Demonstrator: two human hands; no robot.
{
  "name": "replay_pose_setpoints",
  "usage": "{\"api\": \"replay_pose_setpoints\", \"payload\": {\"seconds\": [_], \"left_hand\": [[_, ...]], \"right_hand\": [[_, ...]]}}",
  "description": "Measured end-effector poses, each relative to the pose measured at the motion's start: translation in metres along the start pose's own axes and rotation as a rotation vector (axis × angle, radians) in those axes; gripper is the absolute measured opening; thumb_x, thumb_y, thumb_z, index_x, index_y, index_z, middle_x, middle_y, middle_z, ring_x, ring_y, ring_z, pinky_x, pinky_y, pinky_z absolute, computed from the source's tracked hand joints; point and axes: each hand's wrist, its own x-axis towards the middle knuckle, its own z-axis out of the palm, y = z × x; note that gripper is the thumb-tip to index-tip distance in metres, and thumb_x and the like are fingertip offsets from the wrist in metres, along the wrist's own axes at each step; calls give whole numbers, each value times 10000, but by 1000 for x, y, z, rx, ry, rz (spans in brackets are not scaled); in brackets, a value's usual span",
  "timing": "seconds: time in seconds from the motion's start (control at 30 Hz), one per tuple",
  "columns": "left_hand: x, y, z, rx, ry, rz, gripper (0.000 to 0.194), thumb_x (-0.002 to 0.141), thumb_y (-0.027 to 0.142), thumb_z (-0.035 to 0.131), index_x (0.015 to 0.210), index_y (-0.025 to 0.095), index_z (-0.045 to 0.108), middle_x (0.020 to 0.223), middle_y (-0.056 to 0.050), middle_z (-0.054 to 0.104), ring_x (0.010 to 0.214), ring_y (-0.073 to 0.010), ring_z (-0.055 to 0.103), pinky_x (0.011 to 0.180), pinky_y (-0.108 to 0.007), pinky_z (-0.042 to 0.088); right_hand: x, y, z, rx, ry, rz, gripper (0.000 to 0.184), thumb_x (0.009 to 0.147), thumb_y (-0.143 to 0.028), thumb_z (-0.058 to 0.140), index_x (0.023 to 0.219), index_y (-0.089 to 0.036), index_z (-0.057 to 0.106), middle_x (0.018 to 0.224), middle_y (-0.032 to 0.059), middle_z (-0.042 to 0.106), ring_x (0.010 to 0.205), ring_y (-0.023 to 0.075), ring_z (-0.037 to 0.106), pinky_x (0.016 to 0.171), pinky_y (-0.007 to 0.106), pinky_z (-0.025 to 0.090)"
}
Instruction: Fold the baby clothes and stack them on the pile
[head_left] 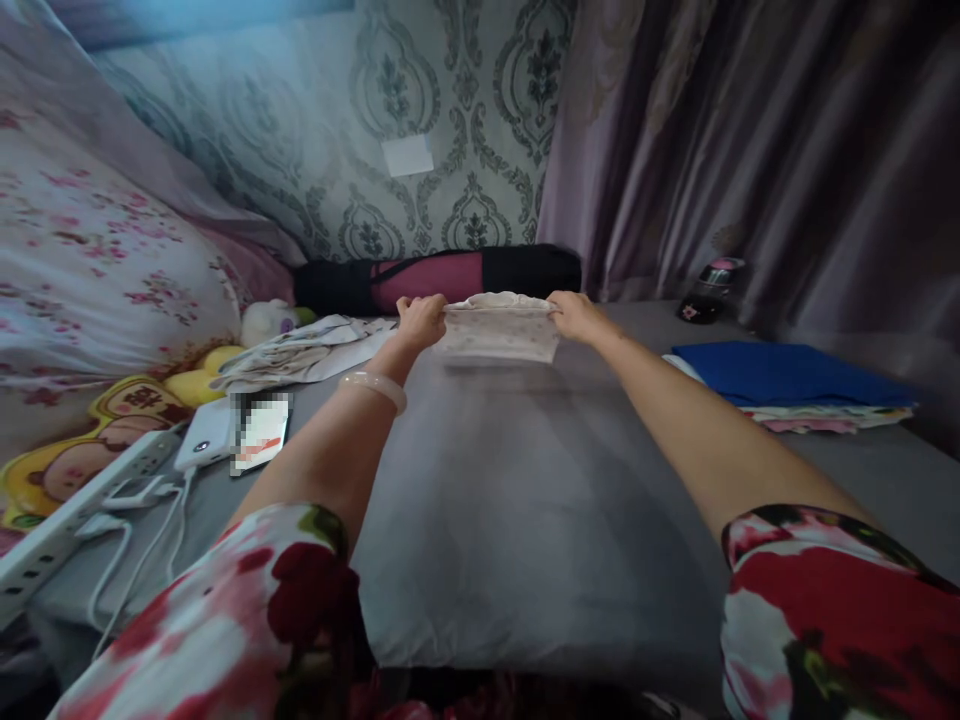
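Note:
A pale, faintly patterned cloth garment (499, 332) with a gathered upper edge is stretched between my two hands, over the far part of a grey-covered surface (517, 500). My left hand (421, 320), below a pale bangle (373, 390), is closed on its left upper corner. On the opposite corner, the fingers of my right hand (576, 316) pinch the same edge. The lower part of the garment is blurred, so I cannot tell whether it touches the surface. Left of my left hand lies a pile of light clothes (307, 352).
A blue folded cloth (791, 372) tops a stack at right, near a dark bottle-like object (709, 290). A black and pink roll (427, 282) lies along the wall. At left are a phone (264, 435), a white charger (206, 432), a power strip (75, 520) with cables, and plush toys (266, 322).

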Motion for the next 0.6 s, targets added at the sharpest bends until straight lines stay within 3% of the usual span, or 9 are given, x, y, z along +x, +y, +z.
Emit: {"api": "replay_pose_setpoints", "payload": {"seconds": [0.13, 0.4, 0.6], "left_hand": [[-18, 2, 4, -32, 35, 51, 351, 848, 117, 411, 1152, 204, 564, 1013, -86, 684, 1013, -233, 581, 997, -451, 277], [-85, -7, 31, -103, 95, 305, 329, 814, 86, 402, 1069, 208, 571, 972, -75, 688, 1003, -237, 604, 1074, -505, 209], [-127, -6, 42, -121, 1, 387, 371, 775, 73, 400, 1070, 202, 586, 973, -85, 695, 1004, -228, 626, 1085, -523, 214]], "right_hand": [[-23, 3, 2, -98, 85, -104, 338, 893, -106, 420, 1174, -172, 596, 1202, 119, 608, 1125, 262, 519, 888, 356, 428], [-96, 11, 36, -153, 94, -360, 267, 823, -70, 436, 1008, -161, 605, 1029, 114, 628, 980, 247, 523, 841, 347, 402], [-132, 8, 53, -152, -7, -420, 267, 850, -62, 391, 983, -160, 600, 1017, 113, 616, 970, 228, 503, 843, 315, 384]]}}
